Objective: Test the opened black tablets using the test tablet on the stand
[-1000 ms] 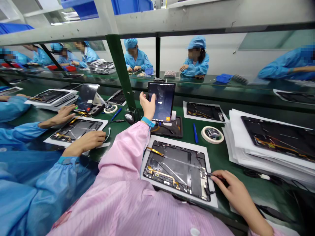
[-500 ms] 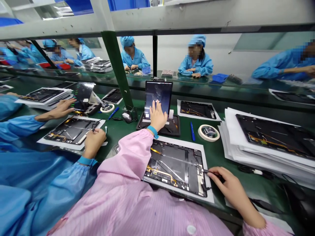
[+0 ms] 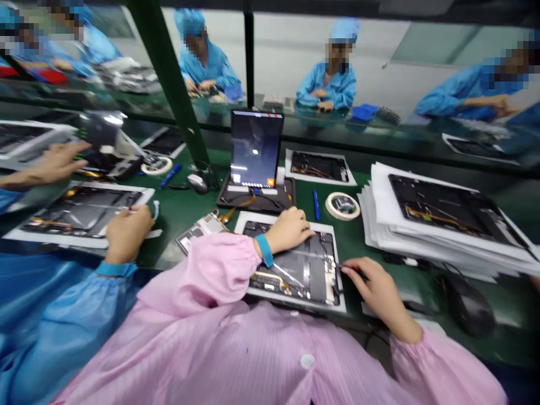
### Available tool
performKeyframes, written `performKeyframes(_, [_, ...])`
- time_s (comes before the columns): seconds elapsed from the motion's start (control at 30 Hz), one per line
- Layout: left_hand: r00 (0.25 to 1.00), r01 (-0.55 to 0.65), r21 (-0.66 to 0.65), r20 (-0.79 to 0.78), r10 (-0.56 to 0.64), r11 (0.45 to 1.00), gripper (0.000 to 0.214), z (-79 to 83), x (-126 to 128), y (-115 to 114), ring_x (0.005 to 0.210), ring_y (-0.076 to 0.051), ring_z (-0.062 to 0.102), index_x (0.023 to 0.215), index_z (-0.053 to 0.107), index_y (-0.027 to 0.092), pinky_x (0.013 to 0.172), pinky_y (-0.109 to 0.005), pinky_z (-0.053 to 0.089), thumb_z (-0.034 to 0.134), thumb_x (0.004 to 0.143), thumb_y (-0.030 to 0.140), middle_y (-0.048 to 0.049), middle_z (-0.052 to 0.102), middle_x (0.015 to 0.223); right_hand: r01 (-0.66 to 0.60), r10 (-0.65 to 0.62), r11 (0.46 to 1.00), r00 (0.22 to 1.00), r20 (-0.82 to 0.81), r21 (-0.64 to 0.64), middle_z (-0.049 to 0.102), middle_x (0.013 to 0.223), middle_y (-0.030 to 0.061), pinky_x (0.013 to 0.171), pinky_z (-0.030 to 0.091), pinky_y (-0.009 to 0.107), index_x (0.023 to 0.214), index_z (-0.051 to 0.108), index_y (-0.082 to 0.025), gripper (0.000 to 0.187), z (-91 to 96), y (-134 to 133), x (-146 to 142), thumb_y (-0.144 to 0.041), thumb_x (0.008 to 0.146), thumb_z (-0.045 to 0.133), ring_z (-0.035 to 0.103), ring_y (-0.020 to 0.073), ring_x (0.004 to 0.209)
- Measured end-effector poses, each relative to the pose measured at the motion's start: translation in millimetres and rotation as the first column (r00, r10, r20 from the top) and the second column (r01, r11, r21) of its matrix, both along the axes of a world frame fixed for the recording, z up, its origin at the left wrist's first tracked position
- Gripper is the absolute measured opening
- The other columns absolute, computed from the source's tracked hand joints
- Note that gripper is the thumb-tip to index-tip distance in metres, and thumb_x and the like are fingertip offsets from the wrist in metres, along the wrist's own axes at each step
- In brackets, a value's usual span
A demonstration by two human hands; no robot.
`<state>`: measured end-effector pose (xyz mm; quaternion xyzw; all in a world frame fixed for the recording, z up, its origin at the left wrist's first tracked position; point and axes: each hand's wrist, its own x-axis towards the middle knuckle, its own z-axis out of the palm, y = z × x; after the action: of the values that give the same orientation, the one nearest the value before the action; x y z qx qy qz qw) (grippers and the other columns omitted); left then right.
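At lower left, a co-worker's hand [image 3: 129,233] rests on a separate opened tablet [image 3: 80,211]. At centre, a loose circuit board [image 3: 201,229] lies on the green desk [image 3: 363,247], just beside the opened tablet panel [image 3: 314,284] on its white sheet. The left hand [image 3: 289,229] lies on the panel, fingers spread and pressed flat. At right, the right hand [image 3: 377,289] pinches a thin dark tool [image 3: 348,267] at the panel's right edge. Risk: a slip of that tool could nick the exposed gold flex cable [image 3: 270,275]; the pink sleeve [image 3: 211,275] could knock the loose circuit board.
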<state>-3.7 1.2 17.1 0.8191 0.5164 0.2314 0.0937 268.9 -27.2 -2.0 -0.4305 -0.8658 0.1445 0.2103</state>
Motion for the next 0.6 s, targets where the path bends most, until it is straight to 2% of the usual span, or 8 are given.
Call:
performKeyframes(0.1, [0.998,0.041,-0.06,0.049,-0.038,0.997,0.028,-10.7,-0.7,7.3,0.09,-0.021,0.056,0.087,0.071,0.016,0.085,-0.033,0.043,0.052,0.092,0.036,-0.0077,0.066,0.09,-0.028,0.026,0.999,0.997,0.073,0.035,0.067,0.087,0.0064,0.077,0.047,0.037,0.092,0.063,-0.021,0.022,13.4,-7.2,-7.5,-0.036,0.094,0.049,0.061,0.022,0.082])
performKeyframes(0.2, [0.992,0.052,-0.173,0.124,-0.031,0.983,0.028,-14.4,-2.8,13.2,0.082,-0.019,0.059,0.087,0.068,0.015,0.075,-0.029,0.043,0.048,0.094,0.034,-0.0058,0.068,0.087,-0.098,0.094,0.995,0.983,0.16,0.019,0.065,0.097,0.0082,0.081,0.047,0.035,0.101,0.06,-0.018,0.018,23.4,-13.8,-20.6,-0.025,0.095,0.044,0.061,0.0216,0.089])
performKeyframes(0.3, [0.991,0.061,-0.248,0.132,-0.028,0.967,0.03,-15.9,-3.8,12.7,0.074,-0.018,0.059,0.086,0.067,0.017,0.067,-0.027,0.04,0.047,0.094,0.038,-0.0035,0.069,0.082,-0.141,0.144,0.99,0.946,0.291,-0.03,0.062,0.089,0.0079,0.07,0.047,0.032,0.097,0.059,-0.017,0.022,27.6,-13.6,-28.1,-0.019,0.095,0.038,0.059,0.0198,0.079])
performKeyframes(0.4, [0.992,0.055,-0.259,0.126,-0.023,0.964,0.031,-19.2,-4.2,11.2,0.072,-0.017,0.059,0.084,0.066,0.018,0.062,-0.027,0.037,0.047,0.092,0.042,-0.0023,0.068,0.08,-0.193,0.196,0.98,0.916,0.35,-0.044,0.059,0.083,0.0058,0.065,0.045,0.03,0.095,0.062,-0.018,0.023,28.5,-2.6,-20.3,-0.028,0.097,0.041,0.057,0.0183,0.075])
performKeyframes(0.5, [0.992,0.047,-0.257,0.122,-0.016,0.965,0.032,-22.1,-4.8,11.4,0.07,-0.017,0.058,0.081,0.065,0.019,0.06,-0.026,0.035,0.048,0.092,0.043,-0.002,0.068,0.079,-0.193,0.162,0.979,0.926,0.34,0.061,0.061,0.096,0.0101,0.075,0.047,0.035,0.107,0.065,-0.019,0.03,30.0,6.0,-5.6,-0.041,0.094,0.051,0.058,0.0228,0.09])
performKeyframes(0.6, [0.993,0.049,-0.261,0.12,-0.018,0.964,0.032,-22.7,-5.3,12.2,0.07,-0.017,0.058,0.082,0.065,0.019,0.06,-0.026,0.034,0.047,0.092,0.043,-0.0023,0.068,0.079,-0.154,0.085,0.962,0.953,0.29,0.225,0.055,0.122,0.0168,0.091,0.043,0.048,0.123,0.06,-0.018,0.04,31.5,-5.2,1.3,-0.041,0.09,0.057,0.051,0.0311,0.113])
